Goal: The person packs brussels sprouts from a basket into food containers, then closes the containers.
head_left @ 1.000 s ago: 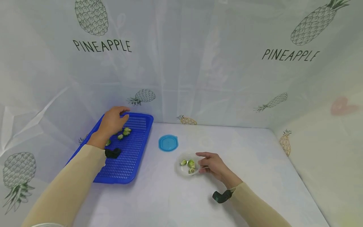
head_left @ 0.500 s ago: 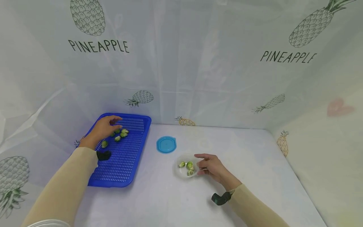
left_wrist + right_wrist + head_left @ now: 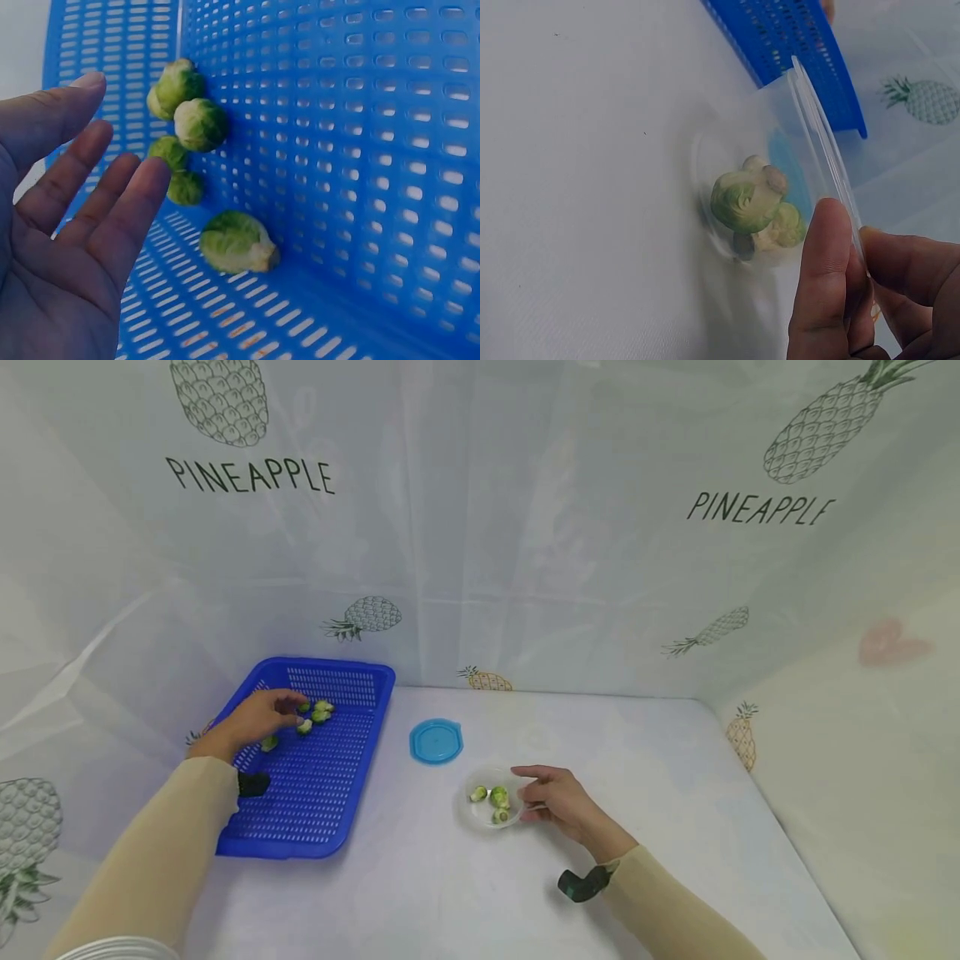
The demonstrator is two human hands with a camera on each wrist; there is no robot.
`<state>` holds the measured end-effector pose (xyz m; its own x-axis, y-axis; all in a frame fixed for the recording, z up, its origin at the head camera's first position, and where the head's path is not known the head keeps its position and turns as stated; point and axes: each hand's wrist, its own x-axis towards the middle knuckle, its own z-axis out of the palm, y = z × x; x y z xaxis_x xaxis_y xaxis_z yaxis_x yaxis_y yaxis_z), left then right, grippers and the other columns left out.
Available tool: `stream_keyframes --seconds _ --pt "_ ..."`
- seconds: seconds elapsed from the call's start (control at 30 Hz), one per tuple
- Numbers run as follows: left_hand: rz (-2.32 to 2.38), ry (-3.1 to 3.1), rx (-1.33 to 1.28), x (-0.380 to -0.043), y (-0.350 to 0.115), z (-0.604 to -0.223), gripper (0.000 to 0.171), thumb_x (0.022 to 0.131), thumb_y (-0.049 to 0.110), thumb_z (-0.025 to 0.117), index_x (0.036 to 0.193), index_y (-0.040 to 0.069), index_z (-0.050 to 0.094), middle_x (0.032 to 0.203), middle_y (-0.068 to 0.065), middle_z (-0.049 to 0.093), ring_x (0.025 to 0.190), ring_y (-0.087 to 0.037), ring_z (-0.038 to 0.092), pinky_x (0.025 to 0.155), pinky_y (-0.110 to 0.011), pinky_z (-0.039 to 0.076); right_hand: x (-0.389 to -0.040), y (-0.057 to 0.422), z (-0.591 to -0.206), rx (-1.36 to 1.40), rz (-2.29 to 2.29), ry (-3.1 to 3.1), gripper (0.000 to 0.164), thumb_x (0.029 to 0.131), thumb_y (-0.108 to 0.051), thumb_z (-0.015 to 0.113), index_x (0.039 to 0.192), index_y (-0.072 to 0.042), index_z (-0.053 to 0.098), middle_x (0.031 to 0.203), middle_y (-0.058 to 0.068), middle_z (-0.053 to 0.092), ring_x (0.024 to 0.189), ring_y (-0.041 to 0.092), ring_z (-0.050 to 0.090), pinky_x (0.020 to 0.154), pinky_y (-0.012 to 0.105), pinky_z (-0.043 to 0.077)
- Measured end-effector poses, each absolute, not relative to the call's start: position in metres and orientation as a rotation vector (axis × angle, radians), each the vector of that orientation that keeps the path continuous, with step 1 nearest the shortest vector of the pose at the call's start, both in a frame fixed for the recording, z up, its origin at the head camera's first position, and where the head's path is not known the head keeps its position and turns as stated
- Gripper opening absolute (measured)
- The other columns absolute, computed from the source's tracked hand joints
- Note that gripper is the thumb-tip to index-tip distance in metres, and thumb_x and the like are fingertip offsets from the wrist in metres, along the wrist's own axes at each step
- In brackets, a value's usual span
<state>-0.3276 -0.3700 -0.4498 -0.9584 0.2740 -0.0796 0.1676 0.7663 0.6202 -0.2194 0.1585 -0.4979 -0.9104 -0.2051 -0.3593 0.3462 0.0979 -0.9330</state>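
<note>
My left hand reaches into a blue perforated basket, its fingers spread near several Brussels sprouts. In the left wrist view nothing lies in this hand, and one sprout sits apart from a cluster along the basket wall. My right hand pinches the rim of a clear round container standing on the table. Through its wall, in the right wrist view, Brussels sprouts show at the container's bottom; from the head view there are three.
A round blue lid lies flat on the white-covered table, between basket and container. Behind the table hangs a white curtain printed with pineapples. Black wrist cameras sit below both sleeves.
My left hand has moved down and slightly left in the basket, closer to the sprouts. The right hand keeps its hold on the container. The head view has shifted a little.
</note>
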Motion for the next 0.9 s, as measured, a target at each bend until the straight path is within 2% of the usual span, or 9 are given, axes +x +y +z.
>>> stream_keyframes --seconds 0.4,0.67,0.77,0.9 --pt "0.942 2.745 0.348 -0.329 -0.369 -0.464 0.049 0.102 0.011 0.066 0.145 -0.009 0.053 0.144 -0.039 0.055 0.133 -0.058 0.051 0.109 -0.071 0.043 -0.221 0.158 -0.5 0.143 -1.867 1.974 0.054 0.093 0.003 0.066 0.147 0.0 0.06 0.085 0.005 0.061 0.073 0.016 0.061 0.071 0.03 0.063" --pt "0.935 2.74 0.341 -0.329 -0.367 -0.474 0.048 0.1 0.008 0.069 0.142 -0.01 0.056 0.143 -0.038 0.055 0.134 -0.057 0.05 0.111 -0.071 0.041 -0.221 0.158 -0.501 0.142 -1.86 1.986 0.054 0.093 0.003 0.066 0.146 -0.001 0.06 0.086 0.006 0.062 0.075 0.016 0.061 0.072 0.031 0.064" --pt "0.955 2.755 0.369 -0.329 -0.364 -0.476 0.042 0.096 0.004 0.071 0.134 -0.011 0.061 0.133 -0.036 0.062 0.125 -0.054 0.056 0.107 -0.069 0.045 -0.221 0.158 -0.5 0.144 -1.855 1.991 0.053 0.094 0.003 0.066 0.147 -0.001 0.06 0.087 0.006 0.061 0.075 0.016 0.061 0.072 0.031 0.064" --pt "0.968 2.787 0.44 -0.333 -0.36 -0.481 0.031 0.091 -0.003 0.072 0.12 -0.011 0.066 0.112 -0.027 0.07 0.107 -0.044 0.065 0.095 -0.06 0.052 -0.22 0.158 -0.498 0.146 -1.852 1.995 0.054 0.094 0.002 0.066 0.147 -0.001 0.06 0.088 0.006 0.061 0.076 0.017 0.061 0.072 0.031 0.064"
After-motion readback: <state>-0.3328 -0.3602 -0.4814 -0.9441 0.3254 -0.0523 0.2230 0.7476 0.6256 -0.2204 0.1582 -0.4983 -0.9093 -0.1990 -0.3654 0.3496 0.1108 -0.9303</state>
